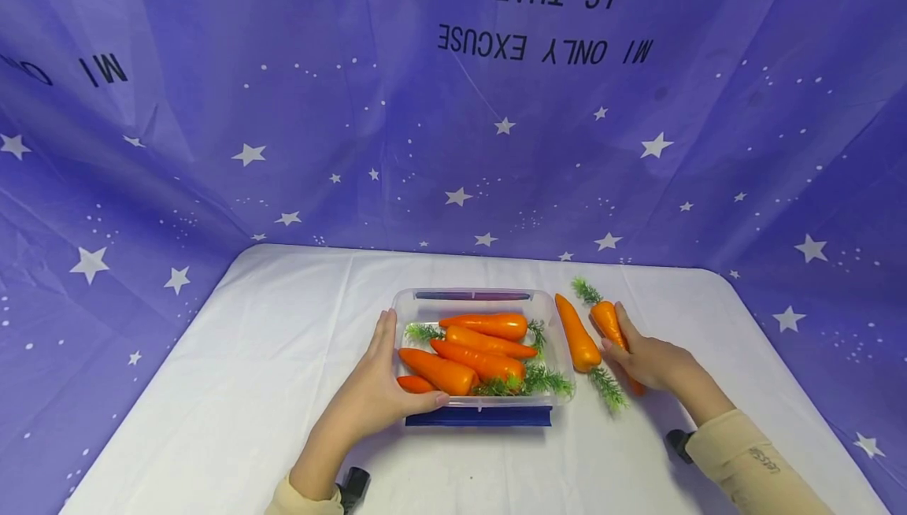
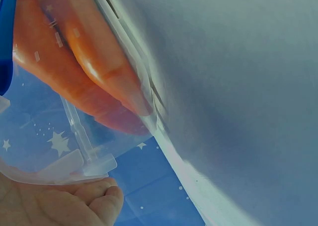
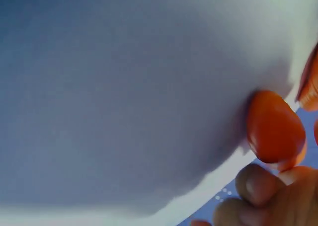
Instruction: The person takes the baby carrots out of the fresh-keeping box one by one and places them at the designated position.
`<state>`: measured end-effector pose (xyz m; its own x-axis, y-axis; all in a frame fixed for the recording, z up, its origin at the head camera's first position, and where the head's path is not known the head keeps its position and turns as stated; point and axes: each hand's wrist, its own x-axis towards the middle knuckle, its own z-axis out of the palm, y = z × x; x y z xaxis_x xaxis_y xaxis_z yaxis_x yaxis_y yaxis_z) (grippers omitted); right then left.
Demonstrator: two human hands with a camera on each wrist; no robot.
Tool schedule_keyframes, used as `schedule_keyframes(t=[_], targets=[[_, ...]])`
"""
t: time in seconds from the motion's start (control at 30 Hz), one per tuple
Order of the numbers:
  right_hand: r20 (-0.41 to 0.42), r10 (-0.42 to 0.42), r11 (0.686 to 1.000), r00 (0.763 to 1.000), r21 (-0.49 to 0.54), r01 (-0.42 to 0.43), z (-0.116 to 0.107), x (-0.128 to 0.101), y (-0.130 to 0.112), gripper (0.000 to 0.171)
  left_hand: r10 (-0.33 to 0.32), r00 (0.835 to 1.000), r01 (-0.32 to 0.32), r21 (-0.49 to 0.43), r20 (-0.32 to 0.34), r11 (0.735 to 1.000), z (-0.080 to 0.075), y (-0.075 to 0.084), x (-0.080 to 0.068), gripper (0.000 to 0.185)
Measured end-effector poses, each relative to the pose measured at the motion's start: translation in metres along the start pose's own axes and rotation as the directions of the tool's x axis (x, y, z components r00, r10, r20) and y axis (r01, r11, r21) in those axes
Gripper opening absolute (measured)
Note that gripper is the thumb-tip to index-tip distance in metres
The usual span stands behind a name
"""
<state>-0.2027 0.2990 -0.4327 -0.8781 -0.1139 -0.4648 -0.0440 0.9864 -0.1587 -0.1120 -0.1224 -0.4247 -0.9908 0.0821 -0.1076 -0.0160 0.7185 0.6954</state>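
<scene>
A clear plastic box with a blue front latch sits mid-table and holds several orange carrots with green tops. My left hand rests against the box's left wall, fingers straight along it and the thumb lying along the front rim. In the left wrist view the hand sits just under the box rim, with carrots behind the wall. To the right of the box lie two carrots. My right hand grips the outer carrot. The inner carrot lies free beside the thumb. The right wrist view shows a carrot end by my fingers.
The table is covered with a white cloth. A purple star-printed backdrop closes in the back and both sides. Open cloth lies left of the box and along the near edge.
</scene>
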Motion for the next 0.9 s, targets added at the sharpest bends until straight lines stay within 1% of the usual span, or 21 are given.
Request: schedule_keyframes(t=[0.07, 0.13, 0.23, 0.33, 0.47, 0.53, 0.6, 0.67, 0.77, 0.83, 0.9], targets=[[-0.032, -0.003, 1.0, 0.999, -0.022, 0.003, -0.003, -0.001, 0.0, 0.085, 0.003, 1.0, -0.003, -0.001, -0.003, 1.0, 0.0, 0.0, 0.0, 0.138], [-0.09, -0.021, 0.999, 0.996, -0.052, 0.016, -0.006, -0.002, -0.002, 0.08, 0.007, 1.0, -0.007, -0.004, -0.007, 1.0, -0.001, 0.001, 0.0, 0.138], [-0.195, -0.052, 0.997, 0.979, -0.07, 0.039, -0.011, -0.003, -0.006, 0.075, 0.018, 1.0, -0.018, -0.009, -0.015, 1.0, -0.002, 0.001, 0.0, 0.138], [-0.304, -0.096, 0.994, 0.948, -0.081, 0.075, -0.017, -0.007, -0.014, 0.07, 0.024, 1.0, -0.024, -0.012, -0.02, 1.0, -0.002, 0.002, -0.001, 0.138], [-0.395, -0.157, 0.987, 0.905, -0.087, 0.133, -0.028, -0.017, -0.037, 0.068, 0.015, 1.0, -0.015, -0.011, -0.012, 1.0, -0.002, 0.002, -0.001, 0.138], [-0.434, -0.196, 0.98, 0.879, -0.1, 0.169, -0.031, -0.021, -0.052, 0.065, 0.01, 1.0, -0.01, -0.012, -0.01, 1.0, -0.001, 0.001, -0.001, 0.138], [-0.474, -0.241, 0.971, 0.847, -0.122, 0.208, -0.032, -0.025, -0.067, 0.062, 0.011, 1.0, -0.011, -0.01, -0.01, 1.0, -0.001, 0.001, -0.001, 0.138], [-0.504, -0.296, 0.955, 0.811, -0.149, 0.256, -0.031, -0.027, -0.081, 0.058, 0.015, 1.0, -0.015, -0.007, -0.011, 1.0, -0.001, 0.0, 0.0, 0.138], [-0.515, -0.375, 0.926, 0.771, -0.167, 0.339, -0.029, -0.031, -0.1, 0.057, 0.018, 1.0, -0.018, -0.003, -0.011, 1.0, 0.0, 0.0, 0.0, 0.137], [-0.504, -0.421, 0.904, 0.754, -0.167, 0.393, -0.028, -0.033, -0.111, 0.056, 0.017, 1.0, -0.017, -0.003, -0.01, 1.0, 0.0, 0.0, 0.0, 0.138], [-0.476, -0.455, 0.886, 0.752, -0.163, 0.433, -0.026, -0.034, -0.12, 0.056, 0.013, 1.0, -0.013, -0.004, -0.01, 1.0, 0.0, 0.001, 0.0, 0.138]])
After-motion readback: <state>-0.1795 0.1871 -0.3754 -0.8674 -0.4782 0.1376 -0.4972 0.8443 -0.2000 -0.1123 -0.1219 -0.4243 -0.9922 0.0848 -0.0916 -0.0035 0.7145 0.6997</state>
